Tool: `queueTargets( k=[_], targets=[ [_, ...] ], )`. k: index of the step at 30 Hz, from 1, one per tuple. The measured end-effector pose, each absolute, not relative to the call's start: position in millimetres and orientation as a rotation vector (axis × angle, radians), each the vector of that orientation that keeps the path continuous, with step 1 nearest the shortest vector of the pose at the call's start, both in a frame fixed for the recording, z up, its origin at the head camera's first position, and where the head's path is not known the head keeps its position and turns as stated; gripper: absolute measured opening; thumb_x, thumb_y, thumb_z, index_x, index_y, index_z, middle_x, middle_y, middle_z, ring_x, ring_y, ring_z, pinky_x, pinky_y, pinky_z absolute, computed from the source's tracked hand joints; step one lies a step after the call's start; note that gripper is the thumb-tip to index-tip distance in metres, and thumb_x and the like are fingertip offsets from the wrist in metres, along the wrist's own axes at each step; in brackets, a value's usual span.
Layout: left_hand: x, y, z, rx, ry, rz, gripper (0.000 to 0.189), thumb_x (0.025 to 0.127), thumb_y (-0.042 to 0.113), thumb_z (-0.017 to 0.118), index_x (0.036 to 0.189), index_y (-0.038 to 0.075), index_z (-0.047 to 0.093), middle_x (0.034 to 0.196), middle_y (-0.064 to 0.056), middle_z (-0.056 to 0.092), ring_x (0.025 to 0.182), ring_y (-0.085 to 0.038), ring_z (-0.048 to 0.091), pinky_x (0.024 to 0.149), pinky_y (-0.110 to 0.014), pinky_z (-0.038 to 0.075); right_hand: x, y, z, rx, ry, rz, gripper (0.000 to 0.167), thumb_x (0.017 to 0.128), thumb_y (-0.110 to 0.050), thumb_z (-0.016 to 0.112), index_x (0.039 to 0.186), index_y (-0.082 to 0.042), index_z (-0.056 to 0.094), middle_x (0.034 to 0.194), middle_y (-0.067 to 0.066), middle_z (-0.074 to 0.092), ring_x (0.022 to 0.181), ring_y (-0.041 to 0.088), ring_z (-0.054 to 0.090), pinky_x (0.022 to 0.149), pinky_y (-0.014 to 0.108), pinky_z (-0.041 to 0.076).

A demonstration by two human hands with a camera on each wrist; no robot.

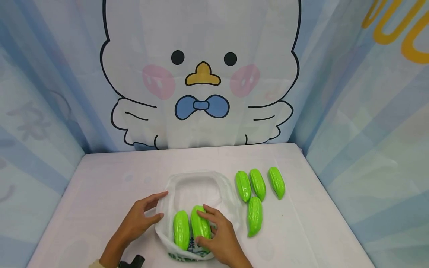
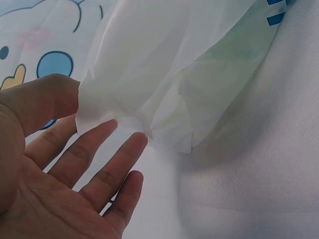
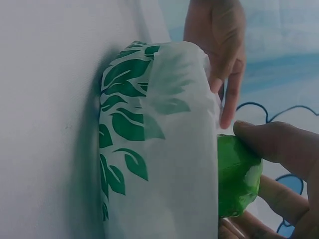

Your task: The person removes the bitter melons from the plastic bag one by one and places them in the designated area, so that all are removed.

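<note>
Lower centre, right hand (image 1: 222,235) grips green vegetable (image 1: 199,225), probably light, stiff, slippery, best held mid-length; left hand (image 1: 138,219), spread, touches bag (image 1: 230,191)

The pale cloth-covered table (image 1: 301,230) bears a white bag (image 1: 230,197) and, beside it, four green objects (image 1: 255,216), probably gourds.

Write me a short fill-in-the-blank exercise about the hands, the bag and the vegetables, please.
1. A vegetable is gripped by the person's ____ hand.
2. The left hand touches a bag whose printed leaves are ____.
3. On the table, outside the bag, lie ____ loose vegetables.
4. The bow tie on the cloth behind is ____.

Missing words: right; green; four; blue.
</note>
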State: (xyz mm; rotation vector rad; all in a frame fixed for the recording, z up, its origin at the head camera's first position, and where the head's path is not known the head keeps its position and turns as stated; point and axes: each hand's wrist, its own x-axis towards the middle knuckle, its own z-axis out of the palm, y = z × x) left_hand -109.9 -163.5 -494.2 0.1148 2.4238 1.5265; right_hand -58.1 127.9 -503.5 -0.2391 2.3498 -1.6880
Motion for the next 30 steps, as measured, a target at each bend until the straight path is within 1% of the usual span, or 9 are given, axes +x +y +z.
queueTargets(
  k=[3,5,11,17,23,26,30],
  targets=[
    [-110.1,-163.2,-495.3,0.117,2.426,1.524,0.065,0.095,0.020,0.080,0.155,0.018,0.056,0.165,-0.015,0.049,0.147,-0.049,0.050,0.113,-0.068,0.048,-58.4,131.0,-500.5,-0.242,2.328,-1.738,0.071,0.083,-0.013,0.091,0.147,-0.027,0.064,0.167,0.009,0.043,0.154,0.041,0.043,0.108,0.043,0.057],
    [-110.0,-162.9,-495.4,0.117,2.427,1.522,0.065,0.095,0.020,0.080,0.156,0.018,0.056,0.165,-0.015,0.049,0.147,-0.050,0.050,0.113,-0.067,0.048,-58.6,133.4,-497.7,-0.237,2.326,-1.753,0.071,0.083,-0.013,0.091,0.147,-0.029,0.064,0.167,0.008,0.043,0.154,0.040,0.043,0.107,0.044,0.058],
    [-110.2,-162.7,-494.9,0.101,2.414,1.535,0.064,0.095,0.018,0.080,0.155,0.019,0.057,0.165,-0.014,0.049,0.148,-0.049,0.050,0.114,-0.066,0.048,-58.4,142.3,-485.7,-0.224,2.300,-1.810,0.070,0.085,-0.015,0.090,0.148,-0.028,0.064,0.168,0.008,0.042,0.153,0.040,0.044,0.107,0.047,0.058],
    [-110.4,-162.2,-494.6,0.112,2.428,1.514,0.065,0.095,0.019,0.080,0.155,0.018,0.057,0.165,-0.015,0.048,0.147,-0.050,0.050,0.113,-0.066,0.049,-58.0,152.8,-476.0,-0.193,2.321,-1.861,0.070,0.084,-0.013,0.090,0.148,-0.027,0.064,0.168,0.002,0.043,0.155,0.038,0.043,0.110,0.047,0.056],
    [-110.6,-162.4,-495.3,0.104,2.430,1.516,0.064,0.095,0.019,0.080,0.155,0.019,0.057,0.165,-0.013,0.048,0.147,-0.049,0.050,0.113,-0.066,0.049,-57.1,162.3,-469.7,-0.112,2.346,-1.923,0.068,0.083,-0.014,0.091,0.146,-0.024,0.066,0.167,0.004,0.043,0.156,0.039,0.041,0.110,0.043,0.056],
    [-111.0,-162.3,-495.5,0.088,2.427,1.515,0.065,0.094,0.018,0.080,0.155,0.020,0.057,0.166,-0.012,0.048,0.148,-0.048,0.050,0.115,-0.066,0.048,-57.7,168.0,-467.5,-0.075,2.368,-1.953,0.067,0.082,-0.011,0.091,0.144,-0.024,0.067,0.167,0.003,0.045,0.156,0.039,0.041,0.109,0.040,0.057],
    [-110.7,-162.0,-495.4,0.082,2.429,1.506,0.065,0.094,0.016,0.080,0.155,0.020,0.057,0.166,-0.012,0.047,0.148,-0.048,0.050,0.115,-0.066,0.047,-59.5,178.1,-465.1,-0.053,2.397,-1.984,0.068,0.082,-0.007,0.090,0.144,-0.022,0.067,0.167,0.004,0.045,0.156,0.038,0.041,0.110,0.039,0.056]
  ],
)
